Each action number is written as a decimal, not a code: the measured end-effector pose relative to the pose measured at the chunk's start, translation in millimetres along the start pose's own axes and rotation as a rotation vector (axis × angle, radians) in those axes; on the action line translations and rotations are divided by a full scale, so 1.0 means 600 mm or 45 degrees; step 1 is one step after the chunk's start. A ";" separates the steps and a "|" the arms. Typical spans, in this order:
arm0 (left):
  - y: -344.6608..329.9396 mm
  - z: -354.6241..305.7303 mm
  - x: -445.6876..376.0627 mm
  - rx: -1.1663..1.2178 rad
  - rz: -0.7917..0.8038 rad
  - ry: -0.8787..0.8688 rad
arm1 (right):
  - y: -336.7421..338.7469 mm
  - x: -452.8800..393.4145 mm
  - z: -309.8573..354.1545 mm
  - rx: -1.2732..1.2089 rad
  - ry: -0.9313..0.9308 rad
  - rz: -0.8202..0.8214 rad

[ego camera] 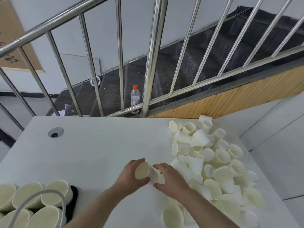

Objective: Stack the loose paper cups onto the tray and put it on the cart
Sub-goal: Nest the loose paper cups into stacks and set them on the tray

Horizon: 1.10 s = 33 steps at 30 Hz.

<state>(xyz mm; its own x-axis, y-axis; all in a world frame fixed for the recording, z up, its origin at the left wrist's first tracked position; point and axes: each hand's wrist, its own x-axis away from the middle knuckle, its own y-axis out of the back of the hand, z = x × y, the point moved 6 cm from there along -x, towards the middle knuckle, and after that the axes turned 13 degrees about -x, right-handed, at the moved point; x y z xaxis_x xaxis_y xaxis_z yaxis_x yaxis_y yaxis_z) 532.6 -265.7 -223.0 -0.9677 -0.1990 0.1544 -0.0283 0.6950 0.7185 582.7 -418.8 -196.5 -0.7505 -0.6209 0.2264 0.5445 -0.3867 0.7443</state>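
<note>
I am in the middle of nesting: my left hand (131, 174) is wrapped round a cream paper cup (142, 170) lying on its side just above the white table (92, 145), thumb below and fingers curled over the top, its open mouth turned back toward me and to the left. Its long axis runs roughly left to right across the table, base toward my right hand (169, 180). That hand curls over a second white paper cup (158, 177), which seems to be touching or already partly joined with the first; my fingers hide the joint, so I cannot tell which one goes inside the other. As I judge it, the step in hand is building a short stack from loose cups, and the next move calls for keeping the two axes in line and pushing them together without crushing the thin walls, then carrying the stack to my lower left. There the black tray (74, 199) shows only as a dark edge under the standing stacked cups (54, 193), mouths up. The heap of loose paper cups (212, 163) sprawls along the right side of the table, lying every way, so plenty of the task is left. I see no cart from here. A pale curved cable (32, 197) arcs across the stacks in the lower left corner.
</note>
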 end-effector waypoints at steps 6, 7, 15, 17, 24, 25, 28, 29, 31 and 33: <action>-0.006 0.002 -0.010 -0.456 0.072 0.052 | 0.079 0.012 -0.022 0.296 -0.006 -0.251; -0.012 0.002 -0.011 -0.481 0.086 0.062 | 0.088 0.013 -0.032 0.335 -0.059 -0.262; -0.044 -0.002 -0.010 -0.525 0.166 0.062 | 0.078 0.009 -0.078 0.393 -0.259 -0.133; -0.047 -0.003 -0.011 -0.525 0.177 0.060 | 0.071 0.002 -0.079 0.395 -0.255 -0.116; -0.048 -0.008 -0.014 -0.523 0.180 0.047 | 0.060 -0.012 -0.088 0.404 -0.267 -0.096; -0.048 -0.007 -0.014 -0.522 0.176 0.046 | 0.060 -0.013 -0.089 0.406 -0.271 -0.094; -0.048 -0.009 -0.014 -0.521 0.171 0.047 | 0.059 -0.011 -0.095 0.412 -0.281 -0.099; -0.048 -0.008 -0.014 -0.521 0.170 0.047 | 0.060 -0.010 -0.095 0.415 -0.278 -0.105; -0.049 -0.008 -0.014 -0.522 0.172 0.048 | 0.062 -0.008 -0.093 0.403 -0.272 -0.121; -0.049 -0.008 -0.014 -0.521 0.175 0.051 | 0.067 -0.007 -0.088 0.384 -0.253 -0.150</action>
<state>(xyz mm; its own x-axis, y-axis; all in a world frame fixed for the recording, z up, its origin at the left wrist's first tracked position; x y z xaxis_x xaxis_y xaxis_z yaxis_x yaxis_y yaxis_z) 543.0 -287.4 -242.2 -0.9450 -0.1559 0.2875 0.2093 0.3871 0.8980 627.7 -467.6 -201.0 -0.8756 -0.4283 0.2235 0.3375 -0.2113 0.9173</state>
